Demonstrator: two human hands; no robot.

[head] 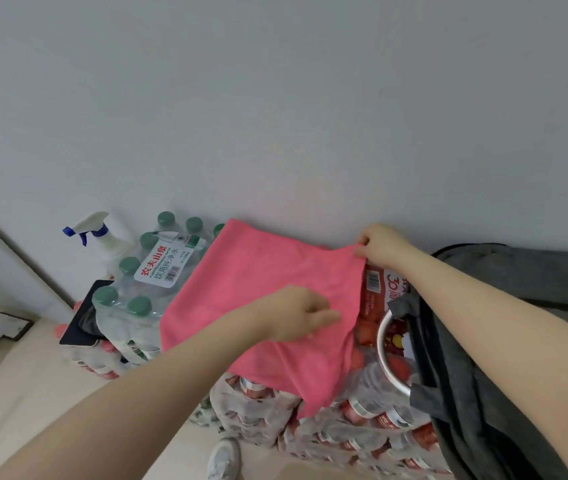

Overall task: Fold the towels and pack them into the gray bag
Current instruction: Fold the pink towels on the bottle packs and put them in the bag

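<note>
Towel [262, 289]: soft, light, limp. My right grip [384, 245] pinches its corner; left grip [298, 315] presses flat, fingers straight, below it.

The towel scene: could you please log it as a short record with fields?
towel: pink towel, spread flat over packs of bottles, not yet folded
right hand: right hand pinches the towel's far right corner
left hand: left hand rests on the towel's middle, fingers fairly straight
bag: gray bag at right, beside the towel, no towel seen in it
support: bottle packs
nearby: spray bottle at left by the wall
</note>
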